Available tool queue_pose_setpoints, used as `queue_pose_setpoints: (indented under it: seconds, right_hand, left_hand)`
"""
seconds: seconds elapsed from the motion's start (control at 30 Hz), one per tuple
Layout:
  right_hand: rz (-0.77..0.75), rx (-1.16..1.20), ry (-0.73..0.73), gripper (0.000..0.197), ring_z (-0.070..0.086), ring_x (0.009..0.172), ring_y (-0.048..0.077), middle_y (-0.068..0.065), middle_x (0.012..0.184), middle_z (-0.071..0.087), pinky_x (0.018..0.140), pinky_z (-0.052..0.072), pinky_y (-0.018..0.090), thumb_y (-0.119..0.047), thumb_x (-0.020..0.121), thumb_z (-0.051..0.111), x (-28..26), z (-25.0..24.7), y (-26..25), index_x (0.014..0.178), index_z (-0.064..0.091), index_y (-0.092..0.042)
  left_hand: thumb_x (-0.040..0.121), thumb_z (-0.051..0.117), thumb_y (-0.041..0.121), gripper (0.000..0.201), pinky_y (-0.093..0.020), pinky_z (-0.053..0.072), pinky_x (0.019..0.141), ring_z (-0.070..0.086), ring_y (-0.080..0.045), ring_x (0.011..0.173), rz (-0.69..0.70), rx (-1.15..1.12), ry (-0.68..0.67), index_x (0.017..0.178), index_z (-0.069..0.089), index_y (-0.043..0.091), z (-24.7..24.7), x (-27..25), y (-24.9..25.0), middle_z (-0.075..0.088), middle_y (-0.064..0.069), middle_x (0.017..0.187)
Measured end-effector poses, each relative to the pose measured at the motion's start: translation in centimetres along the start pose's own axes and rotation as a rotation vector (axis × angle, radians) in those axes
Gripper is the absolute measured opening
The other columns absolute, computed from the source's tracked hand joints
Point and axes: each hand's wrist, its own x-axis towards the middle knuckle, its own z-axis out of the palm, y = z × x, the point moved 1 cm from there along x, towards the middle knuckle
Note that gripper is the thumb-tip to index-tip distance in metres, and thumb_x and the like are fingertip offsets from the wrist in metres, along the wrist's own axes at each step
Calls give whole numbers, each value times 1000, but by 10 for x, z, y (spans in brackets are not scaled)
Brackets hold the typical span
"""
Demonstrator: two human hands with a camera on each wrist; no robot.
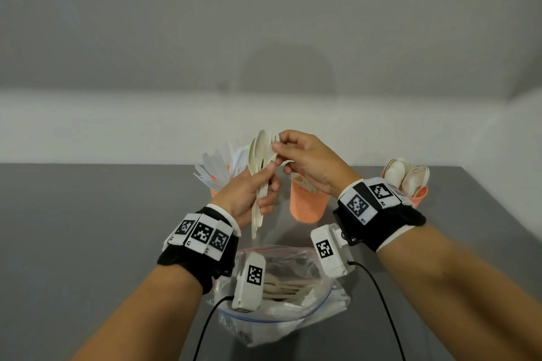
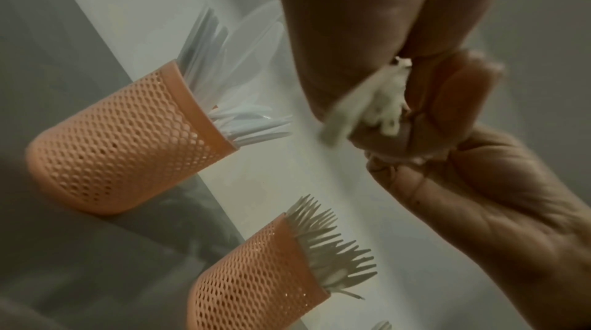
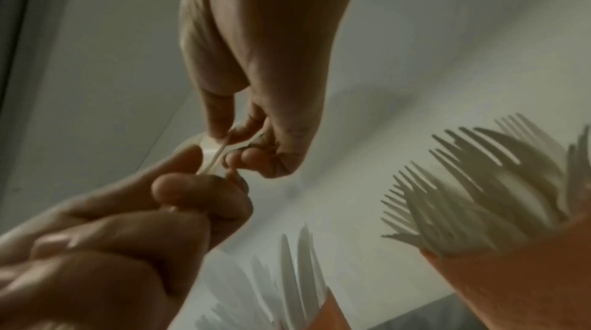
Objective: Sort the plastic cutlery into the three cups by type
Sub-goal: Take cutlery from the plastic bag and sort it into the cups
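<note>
My left hand (image 1: 252, 195) grips a bundle of cream plastic cutlery (image 1: 261, 155) upright by the handles, above the table. My right hand (image 1: 299, 155) pinches the top of one piece in that bundle, spoon bowls showing beside its fingertips (image 3: 224, 128). Three orange mesh cups stand behind: the left cup (image 2: 121, 140) holds white knives (image 1: 217, 170), the middle cup (image 1: 308, 205) holds forks (image 3: 479, 196), the right cup (image 1: 419, 196) holds spoons (image 1: 407, 174). In the left wrist view the handle ends (image 2: 380, 103) stick out of my curled fingers.
A clear zip bag (image 1: 284, 296) with more cutlery lies on the grey table (image 1: 88, 228) in front of me, under my wrists. Black cables (image 1: 384, 302) hang from the wrist cameras. A pale wall rises right behind the cups.
</note>
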Motion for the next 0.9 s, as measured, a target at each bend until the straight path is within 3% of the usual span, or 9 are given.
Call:
queue_pose_setpoints:
  seconds: [0.07,0.17,0.33,0.43,0.53,0.63,0.73,0.8,0.9]
  right_hand:
    - [-32,66,65,17,57,57,4,1,70,52,51,40,18,-4,93,51,-3,-7,-3,78,50,-11]
    - [-172,155,366,17,56,50,5,3,69,53,47,43,16,2,92,48,-6,-34,-12,83,50,-12]
    - [-374,-421,735,34,60,55,1,-8,69,45,60,51,17,-1,93,47,-17,-79,-12,124,45,-17]
    - [-351,-651,696,39,65,67,17,-8,66,43,65,49,18,-2,94,45,-16,-77,11,130,47,-14]
    - [-237,-739,655,32,63,69,28,0,65,53,68,50,31,-4,94,46,-13,-74,40,124,55,-11]
    - [-82,-950,526,24,58,95,26,11,96,70,88,46,39,-9,93,51,-13,-73,58,109,69,-10]
    - [-82,-1102,518,25,44,117,27,8,118,60,99,34,36,-15,93,53,-14,-68,50,113,68,-13]
    - [-207,-918,559,30,47,112,23,9,117,57,97,39,36,-20,94,53,-18,-56,30,121,62,-13]
    - [-172,-382,328,47,55,81,15,2,106,57,72,47,25,-31,88,61,-31,-27,1,132,46,-25]
  left_hand:
    - [97,37,28,23,-17,40,36,44,-8,36,30,27,30,95,56,16,1,1,-4,56,1,58]
    - [96,42,27,21,-25,55,49,62,-14,63,25,52,151,87,56,15,-1,3,-8,63,0,74]
    - [95,47,22,14,-23,56,54,56,-16,76,81,128,301,88,55,12,-8,9,-10,55,-2,86]
    - [95,46,25,19,-23,54,53,57,-14,65,89,99,290,84,56,15,0,10,-7,56,-2,80]
    - [97,42,30,23,-22,48,45,51,-9,45,88,110,244,85,54,14,7,10,-5,53,-1,64]
    - [97,41,31,25,-17,33,37,30,-6,35,82,137,210,84,53,14,10,11,-5,35,6,45]
    - [96,45,22,19,-15,23,34,23,-5,34,60,159,183,80,49,13,13,8,-4,26,8,41]
    - [92,51,7,12,-14,21,33,23,-5,32,42,191,165,82,47,13,17,7,-2,29,9,39]
    - [84,52,-9,25,-15,20,33,26,-5,32,4,257,136,99,46,10,27,8,-3,36,9,38]
